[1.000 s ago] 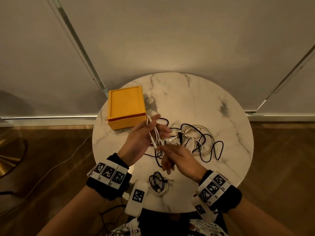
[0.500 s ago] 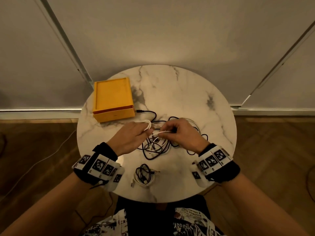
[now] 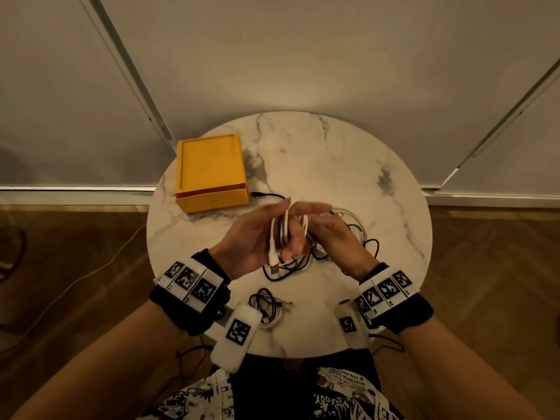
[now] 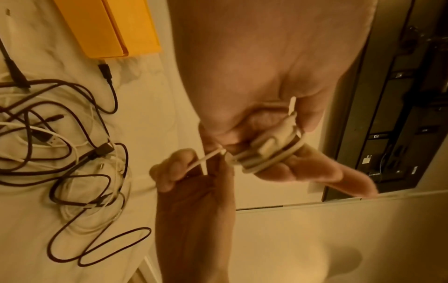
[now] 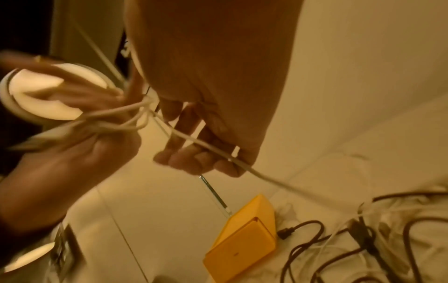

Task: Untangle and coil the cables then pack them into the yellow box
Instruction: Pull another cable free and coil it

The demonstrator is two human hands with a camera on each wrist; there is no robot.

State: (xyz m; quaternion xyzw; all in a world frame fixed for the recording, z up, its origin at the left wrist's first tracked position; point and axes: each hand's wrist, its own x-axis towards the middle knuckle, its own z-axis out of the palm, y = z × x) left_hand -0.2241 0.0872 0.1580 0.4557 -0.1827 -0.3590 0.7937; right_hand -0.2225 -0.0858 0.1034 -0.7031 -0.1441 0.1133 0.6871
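A smooth white cable point(image 3: 286, 230) is held above the round, grey-veined marble surface point(image 3: 333, 165), wound in tight loops around the fingers of the left hand point(image 3: 257, 234), which are curled about the coil. Its flat metal USB plug point(image 3: 274, 268) hangs below that hand. The free strand is pinched by the right hand point(image 3: 336, 237), just right of the coil. Beneath both hands, a loose tangle of thin black and white cables point(image 4: 60, 149) lies on the surface. Nearer the person than the tangle, a small coiled bundle of black and white cable point(image 3: 266, 307) rests. The yellow box point(image 3: 210, 171), rectangular and matte with a recessed top, sits on the surface left of and beyond the tangle, a black plug point(image 3: 257, 194) lying just beside it.
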